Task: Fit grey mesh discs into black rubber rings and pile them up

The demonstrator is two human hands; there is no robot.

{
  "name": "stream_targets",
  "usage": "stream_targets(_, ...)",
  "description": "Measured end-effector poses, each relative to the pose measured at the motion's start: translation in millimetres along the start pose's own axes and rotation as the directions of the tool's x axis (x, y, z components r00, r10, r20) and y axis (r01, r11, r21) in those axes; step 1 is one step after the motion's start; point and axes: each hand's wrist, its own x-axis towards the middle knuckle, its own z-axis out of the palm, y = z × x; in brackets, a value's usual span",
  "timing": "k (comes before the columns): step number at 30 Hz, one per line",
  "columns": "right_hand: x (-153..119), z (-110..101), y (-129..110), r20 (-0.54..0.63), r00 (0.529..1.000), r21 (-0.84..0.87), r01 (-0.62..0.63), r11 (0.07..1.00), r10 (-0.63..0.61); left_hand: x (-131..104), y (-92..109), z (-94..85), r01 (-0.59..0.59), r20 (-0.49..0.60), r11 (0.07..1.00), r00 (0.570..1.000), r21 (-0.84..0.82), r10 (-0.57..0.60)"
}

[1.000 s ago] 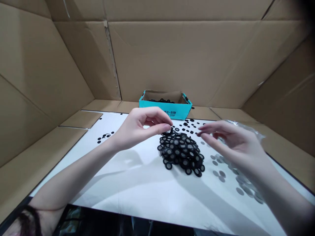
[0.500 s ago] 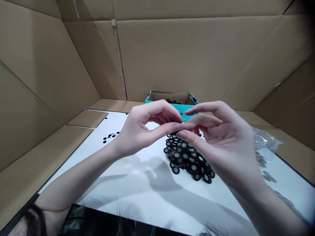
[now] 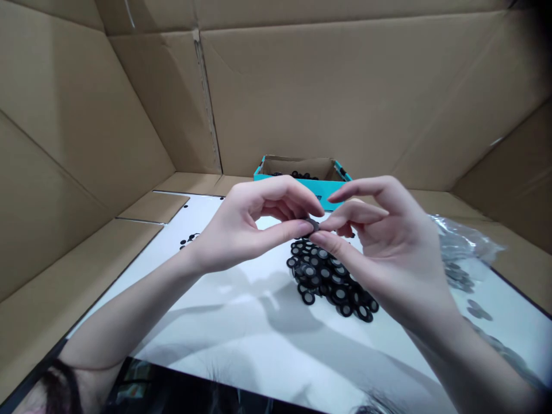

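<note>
White table (image 3: 207, 299) here, teal box (image 3: 323, 187) behind the pile (image 3: 325, 273) of black rings, clear bag (image 3: 468, 238) off to the pile's right. Left hand (image 3: 241, 230) and right hand (image 3: 388, 247) meet over the pile's far end, the left pinching a small dark disc (image 3: 313, 223) between thumb and finger, the right gripping its edge

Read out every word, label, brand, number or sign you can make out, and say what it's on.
No text is readable.
Teal box: a small dark bit of print on the front, too small and blurred to read.
Clear plastic bag: no print visible.
Pile of black-rimmed discs: no lettering I can make out.
</note>
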Motion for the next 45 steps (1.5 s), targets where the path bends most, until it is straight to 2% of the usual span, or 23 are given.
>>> stream_targets(7, 0.7, -5.1, 4.5, 0.060, 0.997, 0.082, -0.051, 0.995, 0.046, 0.6, -2.7, -2.5, 0.064, 0.097, 0.998, 0.993, 0.016, -0.065)
stream_targets(15, -0.5, -4.5, 10.3, 0.065, 0.998, 0.051, -0.027, 0.998, 0.023, 2.2, -0.2, -8.3, 0.142, 0.186, 0.988, 0.971, 0.053, -0.149)
stream_targets(18, -1.4, -0.2, 13.6, 0.038, 0.999, -0.004, 0.005, 1.000, -0.005, 2.4, -2.1, -6.4, 0.126, 0.152, 0.985, 0.978, 0.115, -0.142)
stream_targets(22, 0.2, 1.4, 15.1, 0.005, 0.997, -0.141, 0.073, 0.987, -0.073, 3.5, -6.5, -3.5, 0.081, 0.073, 0.992, 0.993, 0.094, -0.088)
stream_targets(26, 2.2, -1.0, 13.5, -0.012, 0.995, -0.200, 0.096, 0.975, -0.100, 3.8, -7.1, -1.6, 0.056, 0.102, 0.995, 0.993, 0.084, -0.064)
stream_targets(30, 0.9, -2.1, 11.6, -0.007, 0.996, -0.209, 0.086, 0.974, -0.090, 1.8, -6.2, 2.8, 0.083, 0.075, 0.992, 0.993, 0.098, -0.091)
stream_targets(33, -0.3, -1.1, 10.7, -0.001, 0.998, -0.147, 0.057, 0.987, -0.058, 0.6, -5.1, 7.3, 0.128, 0.059, 0.991, 0.990, 0.046, -0.131)
stream_targets(36, -1.7, 2.5, 11.6, -0.042, 0.998, -0.057, 0.050, 0.997, -0.052, 0.6, -2.6, 8.7, 0.155, 0.082, 0.988, 0.984, 0.029, -0.156)
stream_targets(38, -2.7, 5.8, 13.3, -0.081, 0.994, -0.028, 0.076, 0.997, -0.078, 0.8, -0.8, 6.7, 0.154, 0.115, 0.984, 0.980, 0.089, -0.164)
stream_targets(41, -3.6, 8.5, 16.0, -0.086, 0.989, -0.058, 0.116, 0.992, -0.121, 0.8, -0.8, 1.1, 0.146, 0.154, 0.974, 0.973, 0.171, -0.173)
stream_targets(45, -2.9, 6.3, 15.4, -0.021, 0.993, -0.162, 0.110, 0.981, -0.115, 1.2, -5.8, -4.3, 0.170, 0.126, 0.980, 0.975, 0.106, -0.183)
